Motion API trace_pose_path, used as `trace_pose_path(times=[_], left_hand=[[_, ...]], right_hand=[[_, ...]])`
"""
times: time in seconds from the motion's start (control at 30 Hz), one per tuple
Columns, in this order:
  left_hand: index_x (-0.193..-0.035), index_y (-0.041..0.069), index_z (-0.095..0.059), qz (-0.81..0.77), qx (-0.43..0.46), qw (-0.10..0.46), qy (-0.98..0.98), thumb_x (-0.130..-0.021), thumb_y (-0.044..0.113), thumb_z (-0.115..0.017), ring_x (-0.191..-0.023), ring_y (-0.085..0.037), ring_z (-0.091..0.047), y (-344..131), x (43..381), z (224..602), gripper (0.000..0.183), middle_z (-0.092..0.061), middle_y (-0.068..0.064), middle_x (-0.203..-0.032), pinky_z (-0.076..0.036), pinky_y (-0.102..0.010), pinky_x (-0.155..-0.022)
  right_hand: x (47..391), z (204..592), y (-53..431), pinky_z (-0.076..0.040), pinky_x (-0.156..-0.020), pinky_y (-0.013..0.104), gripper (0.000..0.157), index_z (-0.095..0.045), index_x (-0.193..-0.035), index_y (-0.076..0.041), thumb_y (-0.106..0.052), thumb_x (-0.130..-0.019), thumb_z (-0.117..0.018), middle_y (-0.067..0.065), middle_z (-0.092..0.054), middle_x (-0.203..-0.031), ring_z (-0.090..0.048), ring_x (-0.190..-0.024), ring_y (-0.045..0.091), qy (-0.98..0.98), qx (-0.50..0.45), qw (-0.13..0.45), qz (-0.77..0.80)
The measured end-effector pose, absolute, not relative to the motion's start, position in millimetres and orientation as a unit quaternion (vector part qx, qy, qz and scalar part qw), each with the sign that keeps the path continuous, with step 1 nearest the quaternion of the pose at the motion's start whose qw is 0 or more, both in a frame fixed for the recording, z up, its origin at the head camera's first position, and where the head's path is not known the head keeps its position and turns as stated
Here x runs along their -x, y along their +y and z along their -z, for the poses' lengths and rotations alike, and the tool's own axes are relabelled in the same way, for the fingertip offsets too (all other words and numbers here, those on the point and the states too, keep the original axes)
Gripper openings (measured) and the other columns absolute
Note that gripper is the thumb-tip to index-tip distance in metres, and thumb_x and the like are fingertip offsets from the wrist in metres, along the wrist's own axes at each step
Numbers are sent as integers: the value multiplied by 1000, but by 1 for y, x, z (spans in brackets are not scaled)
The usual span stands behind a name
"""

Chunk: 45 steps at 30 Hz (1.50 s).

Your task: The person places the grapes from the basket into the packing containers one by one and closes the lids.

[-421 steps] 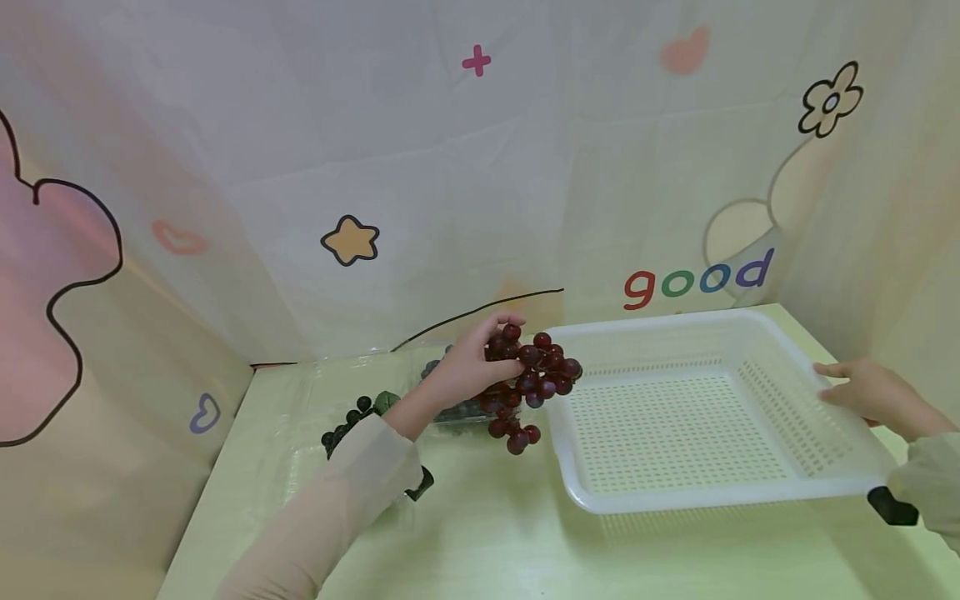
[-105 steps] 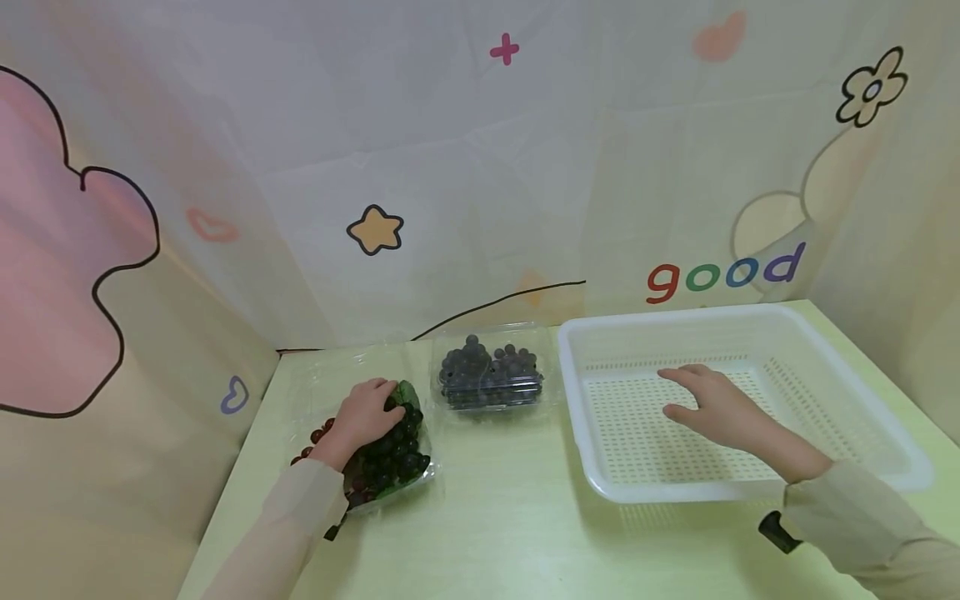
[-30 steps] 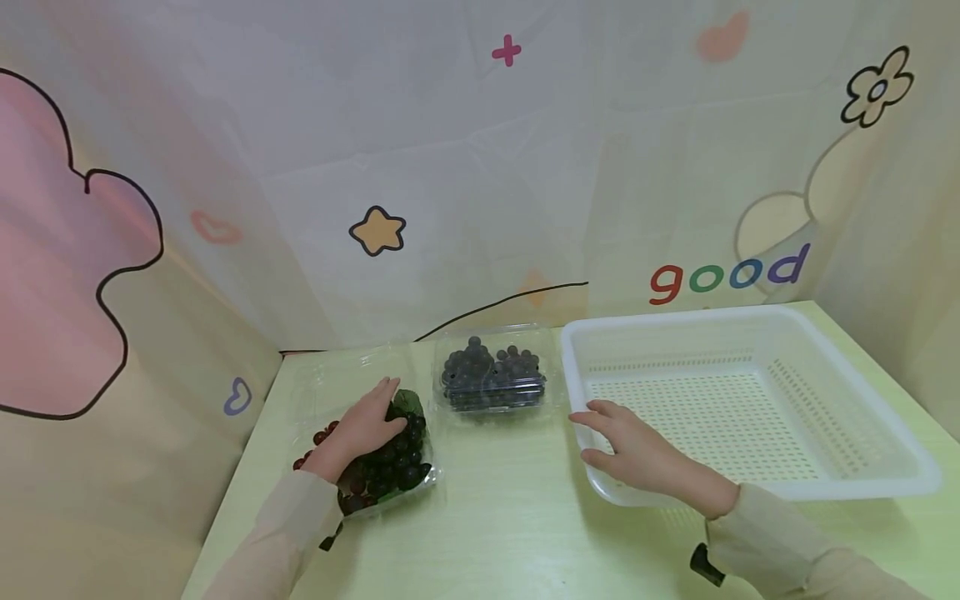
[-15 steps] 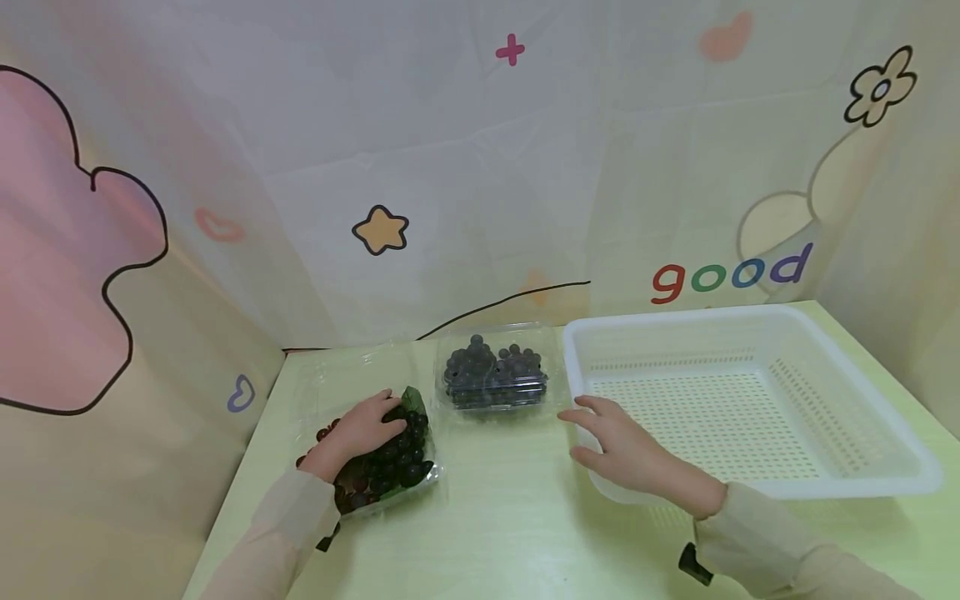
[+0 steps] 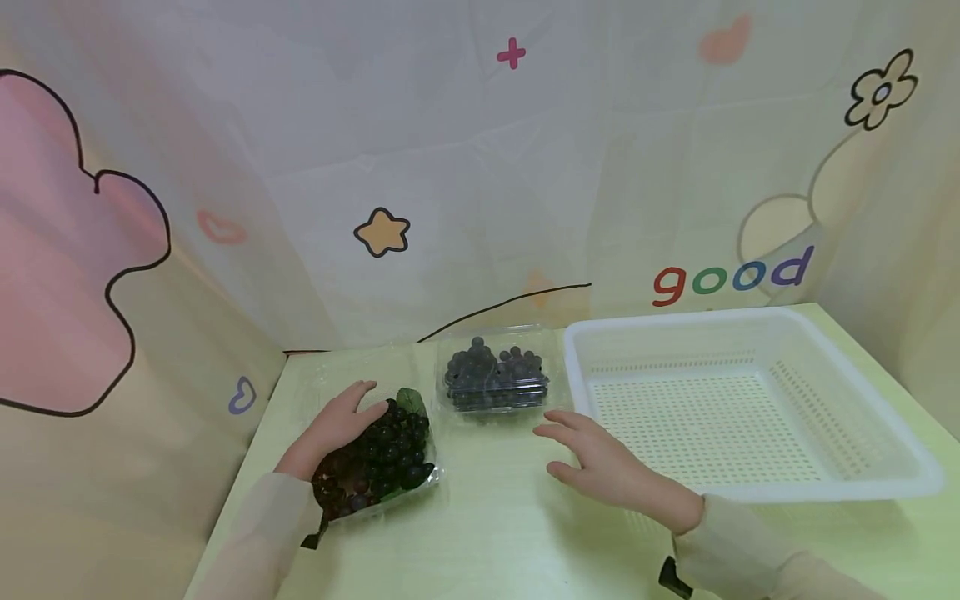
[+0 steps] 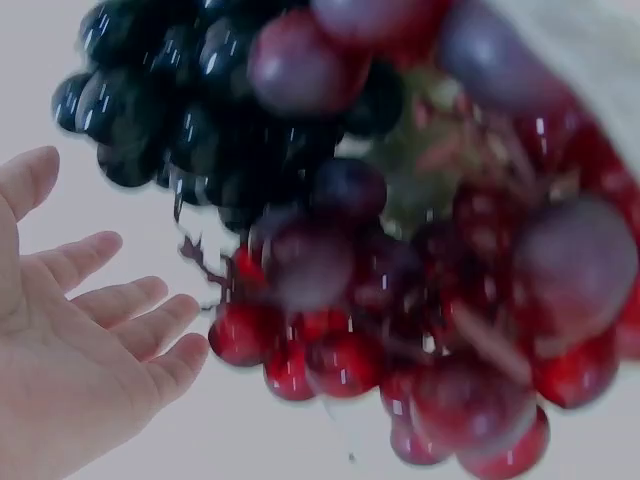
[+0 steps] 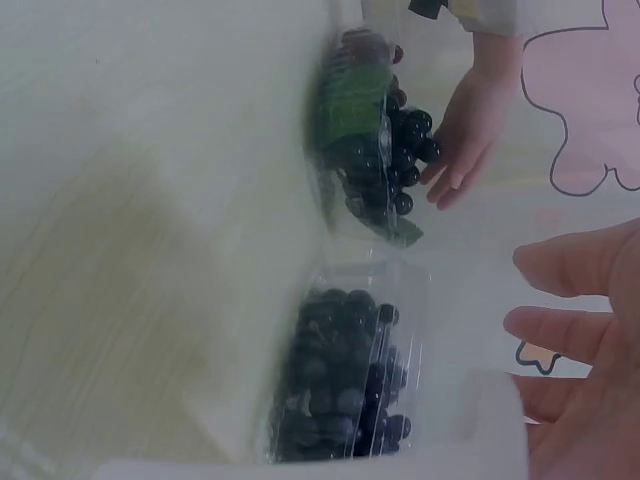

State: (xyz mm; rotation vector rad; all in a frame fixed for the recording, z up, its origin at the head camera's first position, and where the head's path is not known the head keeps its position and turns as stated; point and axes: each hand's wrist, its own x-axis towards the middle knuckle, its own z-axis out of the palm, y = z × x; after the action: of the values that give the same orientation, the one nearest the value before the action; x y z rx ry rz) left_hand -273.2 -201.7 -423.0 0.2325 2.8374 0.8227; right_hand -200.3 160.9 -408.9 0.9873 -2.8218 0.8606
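My left hand [image 5: 341,423] hovers at the left side of a clear plastic box [image 5: 435,479] filled with fruit, its fingers stretched out and gripping nothing. In that box lie black grapes [image 5: 397,446] with a green leaf [image 5: 410,400], and red grapes [image 5: 341,496] partly beneath my wrist. The left wrist view shows red grapes [image 6: 470,400] close up and the left palm [image 6: 70,380] spread beside the bunches. My right hand [image 5: 600,462] holds nothing; its fingers are parted in the air before the left front corner of the white basket [image 5: 780,490].
Behind, between box and basket, stands a second clear box [image 5: 442,408] of dark grapes [image 5: 495,387]. The white basket has a perforated floor with nothing on it. A printed curtain [image 5: 465,208] closes off the back of the pale green table [image 5: 495,533].
The red grapes, earlier in my left hand near the basket, now lie in the left box. My left hand has drawn leftward off the black grapes. My right hand has moved left from the basket.
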Motion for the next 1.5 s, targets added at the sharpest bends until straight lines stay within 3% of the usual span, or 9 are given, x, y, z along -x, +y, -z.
trace_pose_path(times=[0.5,0.77,1.1,1.5], left_hand=[[-138,-2,-19,-274,-31,94,956,-91,43,-39,-126,-46,-22,-252,261,418,69,-20,-28,-141,-25,-57,-98],[-138,-4,-19,-274,3,95,957,-92,37,-40,-124,-47,-24,-265,254,423,64,-21,-29,-140,-27,-56,-97],[-135,-9,-20,-284,39,39,957,-93,27,-40,-125,-46,-22,-281,253,431,60,-21,-31,-138,-25,-54,-99],[-135,-13,-13,-283,75,98,951,-92,30,-36,-125,-49,-18,-289,256,439,65,-14,-35,-138,-23,-55,-100]], right_hand=[[196,422,134,-36,-92,48,38,-53,-119,-4,-17,-84,-57,18,-46,-129,-42,-119,34,-895,-352,-8,-275],[197,431,120,-35,-93,48,41,-53,-119,-2,-31,-90,-47,18,-45,-130,-41,-121,33,-883,-365,-21,-294],[200,448,98,-33,-96,50,48,-47,-127,-5,-36,-90,-45,17,-35,-139,-34,-127,31,-886,-353,-58,-297],[202,464,71,-33,-97,47,60,-28,-139,-11,-39,-89,-47,10,-22,-146,-27,-132,26,-891,-377,-76,-243]])
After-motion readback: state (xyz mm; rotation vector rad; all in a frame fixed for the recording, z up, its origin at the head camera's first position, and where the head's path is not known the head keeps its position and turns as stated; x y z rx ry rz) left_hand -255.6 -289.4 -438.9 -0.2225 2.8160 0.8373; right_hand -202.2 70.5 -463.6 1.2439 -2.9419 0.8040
